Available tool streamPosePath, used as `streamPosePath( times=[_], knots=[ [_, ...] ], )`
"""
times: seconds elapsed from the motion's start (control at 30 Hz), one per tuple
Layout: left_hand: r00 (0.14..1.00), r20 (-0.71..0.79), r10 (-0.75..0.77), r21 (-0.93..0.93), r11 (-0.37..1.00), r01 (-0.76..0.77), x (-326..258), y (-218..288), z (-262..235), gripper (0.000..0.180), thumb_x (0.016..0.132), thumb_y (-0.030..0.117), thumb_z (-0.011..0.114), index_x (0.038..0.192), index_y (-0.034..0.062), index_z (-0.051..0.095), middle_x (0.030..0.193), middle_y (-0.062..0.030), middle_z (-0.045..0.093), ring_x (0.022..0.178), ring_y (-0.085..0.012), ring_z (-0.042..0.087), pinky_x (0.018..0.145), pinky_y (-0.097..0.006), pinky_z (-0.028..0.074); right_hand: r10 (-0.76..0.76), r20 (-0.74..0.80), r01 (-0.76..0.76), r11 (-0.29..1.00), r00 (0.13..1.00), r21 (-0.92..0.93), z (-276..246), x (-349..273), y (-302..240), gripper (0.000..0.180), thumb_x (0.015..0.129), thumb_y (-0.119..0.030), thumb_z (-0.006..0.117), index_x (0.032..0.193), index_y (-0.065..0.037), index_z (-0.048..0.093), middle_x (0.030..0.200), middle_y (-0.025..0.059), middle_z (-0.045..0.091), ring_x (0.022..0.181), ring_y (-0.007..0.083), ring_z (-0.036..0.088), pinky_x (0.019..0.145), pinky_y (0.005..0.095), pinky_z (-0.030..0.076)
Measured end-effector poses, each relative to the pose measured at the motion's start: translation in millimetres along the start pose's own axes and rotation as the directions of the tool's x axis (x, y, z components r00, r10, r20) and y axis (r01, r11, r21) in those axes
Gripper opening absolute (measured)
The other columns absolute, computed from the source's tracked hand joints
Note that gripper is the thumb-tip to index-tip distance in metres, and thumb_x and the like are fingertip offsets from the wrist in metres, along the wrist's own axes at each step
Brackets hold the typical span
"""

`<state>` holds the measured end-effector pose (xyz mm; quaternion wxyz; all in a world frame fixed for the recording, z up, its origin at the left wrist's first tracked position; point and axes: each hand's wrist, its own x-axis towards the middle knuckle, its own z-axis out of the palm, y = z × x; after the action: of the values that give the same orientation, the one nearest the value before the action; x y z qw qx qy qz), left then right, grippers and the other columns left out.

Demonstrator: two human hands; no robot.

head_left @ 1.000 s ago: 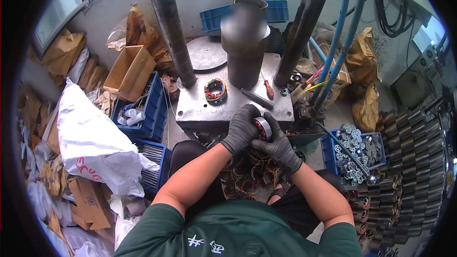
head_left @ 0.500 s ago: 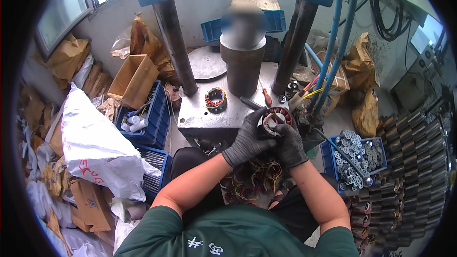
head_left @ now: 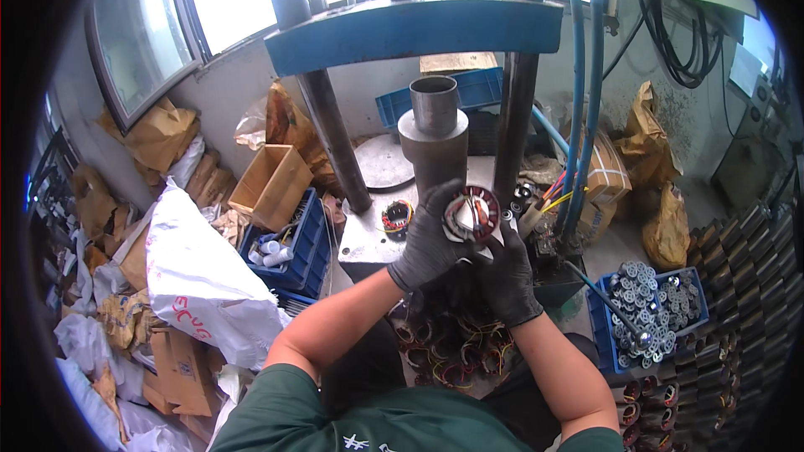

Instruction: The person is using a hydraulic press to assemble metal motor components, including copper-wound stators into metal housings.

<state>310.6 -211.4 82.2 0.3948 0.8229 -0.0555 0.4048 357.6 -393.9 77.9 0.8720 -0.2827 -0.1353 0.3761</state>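
Both my hands wear dark gloves and hold a round motor stator [head_left: 471, 214] with copper windings and coloured wires, raised in front of the grey steel cylinder [head_left: 434, 138] of a blue-framed press. My left hand [head_left: 429, 243] grips its left side from below. My right hand [head_left: 505, 272] supports its right underside. A second stator [head_left: 397, 217] lies on the grey press table [head_left: 360, 238] to the left. Below my hands a pile of wound stators [head_left: 448, 347] fills a dark container.
A blue crate of metal rings [head_left: 649, 314] stands at right, beside rows of dark cylindrical parts [head_left: 745, 285]. At left are a blue crate [head_left: 289, 247], an open cardboard box [head_left: 270, 186], a white sack [head_left: 201, 280] and paper bags. Blue hoses [head_left: 586, 117] hang at right.
My hands have lifted the stator up and toward the press cylinder. The view has tilted upward, showing more of the blue frame and the window.
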Motion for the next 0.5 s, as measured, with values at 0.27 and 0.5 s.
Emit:
streamPosePath(
  times=[0.27, 0.5],
  knots=[
    [0.991, -0.125, 0.056, -0.018, 0.998, -0.059, 169, 8, -50, 0.077, 0.071, 0.027, 0.097, 0.136, 0.0077, 0.062, 0.129, -0.0111, 0.074, 0.122, -0.0256, 0.071, 0.105, -0.039, 0.058, 0.063, -0.102, -0.069, 0.996, 0.993, -0.053, -35, 9, 8, 0.032, 0.102, -0.029, 0.071, 0.122, -0.004, 0.069, 0.113, 0.0175, 0.075, 0.108, 0.0346, 0.071, 0.099, 0.0472, 0.057],
    [0.986, -0.115, -0.121, 0.191, 0.971, 0.141, 249, -42, -68, 0.070, 0.074, 0.041, 0.096, 0.128, 0.0052, 0.069, 0.122, -0.0126, 0.078, 0.113, -0.0241, 0.075, 0.100, -0.035, 0.059, 0.073, -0.072, -0.081, 0.989, 0.995, -0.121, -41, 6, 13, 0.031, 0.097, 0.003, 0.072, 0.126, 0.000, 0.066, 0.113, 0.0152, 0.075, 0.099, 0.0280, 0.075, 0.091, 0.0395, 0.065]
  ],
)
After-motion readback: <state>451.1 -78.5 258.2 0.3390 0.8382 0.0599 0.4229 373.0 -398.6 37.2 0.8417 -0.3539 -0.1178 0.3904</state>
